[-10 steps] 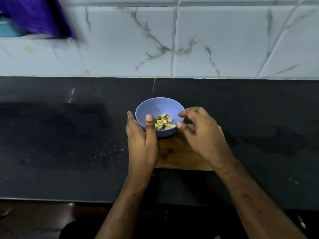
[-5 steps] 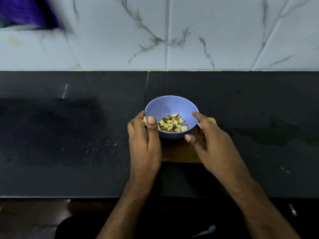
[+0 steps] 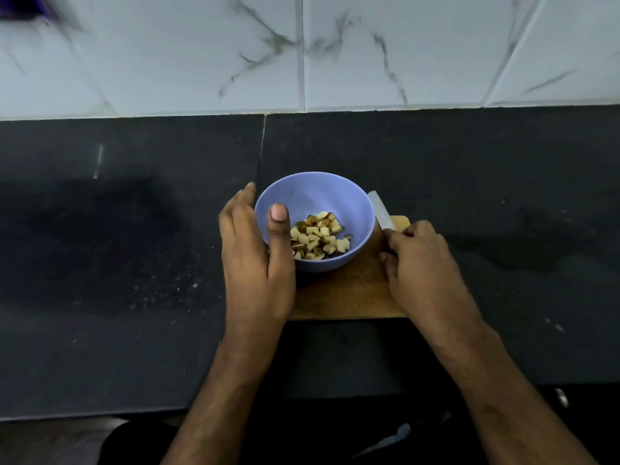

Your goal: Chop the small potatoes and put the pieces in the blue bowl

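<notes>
The blue bowl stands on the far part of a wooden chopping board and holds several small pale potato pieces. My left hand grips the bowl's left rim, thumb inside the bowl and fingers round the outside. To the right of the bowl, my right hand is curled round the handle of a knife; the pale blade points away from me along the bowl's right side. The handle is hidden under the fingers.
The board lies on a dark stone counter backed by a white marbled tile wall. The counter's near edge runs below my forearms. A blurred purple thing shows at the top left corner.
My right hand has left the bowl's right side and taken hold of the knife. My left hand keeps its grip on the bowl's rim. The camera has tilted lower.
</notes>
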A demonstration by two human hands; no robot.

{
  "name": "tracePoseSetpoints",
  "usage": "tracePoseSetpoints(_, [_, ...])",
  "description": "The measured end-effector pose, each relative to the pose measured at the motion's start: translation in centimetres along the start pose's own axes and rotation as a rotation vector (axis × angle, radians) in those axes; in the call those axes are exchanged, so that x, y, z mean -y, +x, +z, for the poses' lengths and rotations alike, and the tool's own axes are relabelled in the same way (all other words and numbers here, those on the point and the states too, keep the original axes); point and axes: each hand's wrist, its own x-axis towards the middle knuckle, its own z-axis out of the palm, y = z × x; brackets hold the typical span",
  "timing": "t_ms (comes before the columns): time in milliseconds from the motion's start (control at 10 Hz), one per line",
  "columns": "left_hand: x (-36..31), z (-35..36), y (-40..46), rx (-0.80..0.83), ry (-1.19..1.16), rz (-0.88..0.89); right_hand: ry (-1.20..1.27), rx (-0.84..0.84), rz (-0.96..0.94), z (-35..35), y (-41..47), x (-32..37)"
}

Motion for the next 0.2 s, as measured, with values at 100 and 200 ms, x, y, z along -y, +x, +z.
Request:
tracePoseSetpoints(100, [-0.3, 0.1, 1.6, 0.017, 0.016, -0.015, -0.016, 0.051, 0.006, -0.1, 0.9, 0.7])
tracePoseSetpoints(200, [-1.4, -0.4, 3.9, 0.039, 0.047, -0.075, 0.031, -0.036, -0.019, -2.7, 1.3, 1.2])
